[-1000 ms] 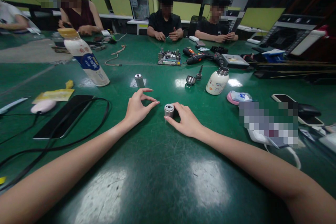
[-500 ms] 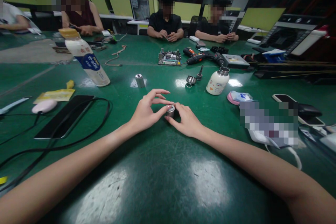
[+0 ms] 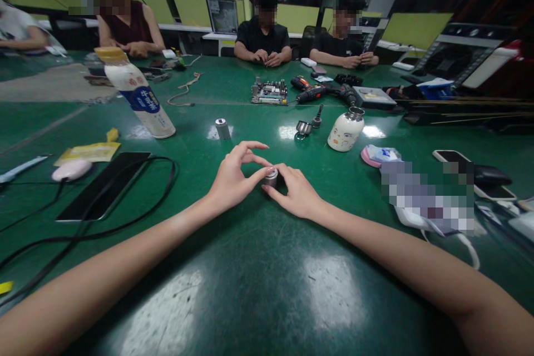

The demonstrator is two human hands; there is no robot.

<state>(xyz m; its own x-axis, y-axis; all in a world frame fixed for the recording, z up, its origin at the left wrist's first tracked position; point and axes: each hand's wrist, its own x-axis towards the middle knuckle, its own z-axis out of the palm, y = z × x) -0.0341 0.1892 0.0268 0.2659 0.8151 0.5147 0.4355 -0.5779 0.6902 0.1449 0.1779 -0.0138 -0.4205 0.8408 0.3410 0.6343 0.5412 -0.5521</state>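
Two hands meet at the centre of the frame over one small metal cylinder [image 3: 271,177], which stands upright on the green desk [image 3: 250,267]. My right hand [image 3: 297,192] cups the cylinder from the right side, thumb and fingers pressed against its wall. My left hand [image 3: 233,177] approaches from the left, index finger and thumb tips pinched together at the cylinder's top rim, remaining fingers curled above. Further up, a second metal cylinder [image 3: 222,128] stands apart. A white bottle [image 3: 137,94] lies tilted at upper left; a black cable [image 3: 125,200] loops at left.
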